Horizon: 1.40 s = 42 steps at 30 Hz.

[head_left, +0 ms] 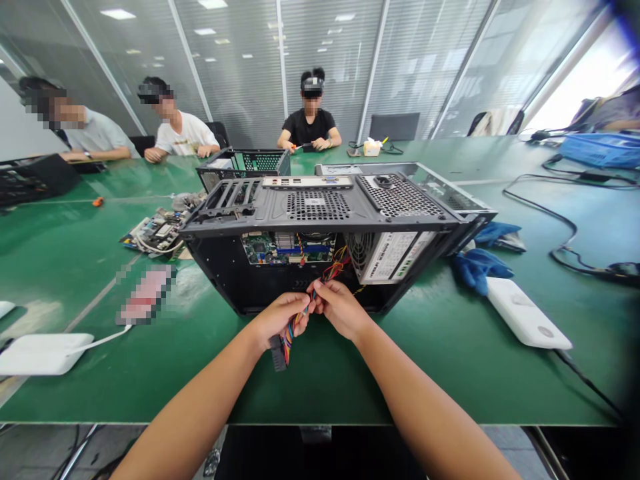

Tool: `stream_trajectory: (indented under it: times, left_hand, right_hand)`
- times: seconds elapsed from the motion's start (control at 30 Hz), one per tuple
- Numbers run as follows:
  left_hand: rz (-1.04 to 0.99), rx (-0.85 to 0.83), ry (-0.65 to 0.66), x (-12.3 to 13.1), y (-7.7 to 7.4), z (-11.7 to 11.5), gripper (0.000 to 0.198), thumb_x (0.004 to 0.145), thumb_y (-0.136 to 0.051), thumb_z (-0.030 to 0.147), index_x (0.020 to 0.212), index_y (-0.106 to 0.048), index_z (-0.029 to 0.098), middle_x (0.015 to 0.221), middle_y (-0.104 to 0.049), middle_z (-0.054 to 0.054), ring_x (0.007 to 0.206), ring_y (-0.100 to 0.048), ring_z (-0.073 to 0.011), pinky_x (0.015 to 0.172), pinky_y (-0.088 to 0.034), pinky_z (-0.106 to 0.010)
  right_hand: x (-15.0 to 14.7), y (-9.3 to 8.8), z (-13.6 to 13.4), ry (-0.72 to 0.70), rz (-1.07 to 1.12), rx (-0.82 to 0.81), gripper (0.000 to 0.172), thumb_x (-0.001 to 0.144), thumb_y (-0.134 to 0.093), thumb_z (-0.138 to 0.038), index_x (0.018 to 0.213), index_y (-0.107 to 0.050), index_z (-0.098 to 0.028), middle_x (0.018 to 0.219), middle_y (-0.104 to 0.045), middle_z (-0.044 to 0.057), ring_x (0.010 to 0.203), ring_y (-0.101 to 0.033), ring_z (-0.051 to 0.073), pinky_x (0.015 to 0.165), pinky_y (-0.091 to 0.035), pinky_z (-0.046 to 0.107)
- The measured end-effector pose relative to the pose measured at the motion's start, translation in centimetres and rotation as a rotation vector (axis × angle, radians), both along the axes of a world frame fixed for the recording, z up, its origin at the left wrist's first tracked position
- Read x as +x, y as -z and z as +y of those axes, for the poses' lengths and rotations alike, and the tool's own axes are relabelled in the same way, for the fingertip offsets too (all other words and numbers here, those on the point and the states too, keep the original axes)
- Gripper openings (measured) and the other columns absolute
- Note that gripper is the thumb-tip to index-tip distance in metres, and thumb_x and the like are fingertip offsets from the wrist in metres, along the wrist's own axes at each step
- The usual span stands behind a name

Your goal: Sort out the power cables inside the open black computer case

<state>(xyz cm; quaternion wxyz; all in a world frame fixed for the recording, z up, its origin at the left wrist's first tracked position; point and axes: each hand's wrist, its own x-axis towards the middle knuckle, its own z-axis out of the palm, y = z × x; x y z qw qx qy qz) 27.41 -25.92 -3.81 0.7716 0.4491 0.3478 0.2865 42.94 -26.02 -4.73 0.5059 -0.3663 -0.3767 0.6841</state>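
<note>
Nearest the camera, two bare forearms reach over the edge of the green table (450, 347). The left hand (280, 319) is closed around a bundle of multicoloured wires (291, 332) that ends in a black plastic connector (277, 353); the connector hangs just below the curled fingers, over the table top. The right hand (340, 308) pinches the same bundle a little higher up, its fingertips touching those of the left hand. From that pinch the wires run up and back into the open black metal computer case (320, 213), which lies on its side right behind both hands.

Inside the case a green circuit board (280, 248) shows on the left and a grey boxed power supply with a white label (387, 255) on the right. To the right of the case lie crumpled blue gloves (480, 268) and, nearer, a flat white rectangular device (525, 313). On the near left edge rests another white flat device with a white cable (43, 353). Left of the case sits a loose circuit board with cables (157, 232). At the far side of the table three people sit, hands resting on it.
</note>
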Motion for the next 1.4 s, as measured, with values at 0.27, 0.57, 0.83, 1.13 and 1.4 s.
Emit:
stream_trajectory:
  times: [0.27,0.57,0.83,1.13,1.4]
  left_hand:
    - [0.233,0.172,-0.037,-0.2,-0.2,-0.2,0.048,0.076,-0.063,0.061,0.078,-0.056,0.014,0.051,-0.054,0.003,0.035,-0.046,-0.0058,0.038,-0.034,-0.016]
    - [0.381,0.405,-0.051,0.0,-0.4,-0.3,0.041,0.083,-0.057,0.056,0.076,-0.058,0.015,0.054,-0.053,0.004,0.04,-0.047,-0.0064,0.042,-0.039,-0.017]
    - [0.235,0.205,-0.002,-0.2,0.0,-0.2,0.047,0.079,-0.057,0.063,0.08,-0.056,0.015,0.052,-0.056,0.003,0.036,-0.045,-0.0063,0.037,-0.034,-0.016]
    - [0.229,0.199,-0.002,-0.2,0.2,-0.2,0.048,0.079,-0.058,0.064,0.081,-0.055,0.015,0.053,-0.055,0.003,0.035,-0.044,-0.0059,0.037,-0.034,-0.016]
    - [0.502,0.549,-0.052,0.1,-0.9,-0.7,0.037,0.087,-0.051,0.049,0.076,-0.059,0.015,0.057,-0.055,0.003,0.045,-0.05,-0.0078,0.047,-0.04,-0.018]
  right_hand:
    - [-0.2,0.4,0.2,0.123,-0.172,0.091,0.044,0.067,-0.074,-0.059,0.066,-0.065,-0.016,0.051,-0.053,-0.003,0.05,-0.044,0.01,0.052,-0.032,0.026]
    - [-0.3,1.2,0.3,0.22,-0.372,0.164,0.043,0.073,-0.068,-0.059,0.064,-0.061,-0.017,0.049,-0.049,-0.003,0.05,-0.042,0.011,0.051,-0.03,0.028]
    - [-0.1,0.6,0.3,0.112,-0.169,0.087,0.043,0.068,-0.073,-0.059,0.065,-0.062,-0.017,0.05,-0.052,-0.003,0.049,-0.044,0.011,0.051,-0.031,0.026]
    - [0.0,0.5,0.3,0.084,-0.143,0.062,0.045,0.065,-0.074,-0.06,0.063,-0.06,-0.017,0.049,-0.051,-0.003,0.048,-0.043,0.01,0.051,-0.03,0.026]
    - [-0.1,1.1,0.3,0.206,-0.345,0.116,0.048,0.069,-0.07,-0.061,0.059,-0.053,-0.018,0.046,-0.046,-0.005,0.047,-0.039,0.009,0.05,-0.029,0.026]
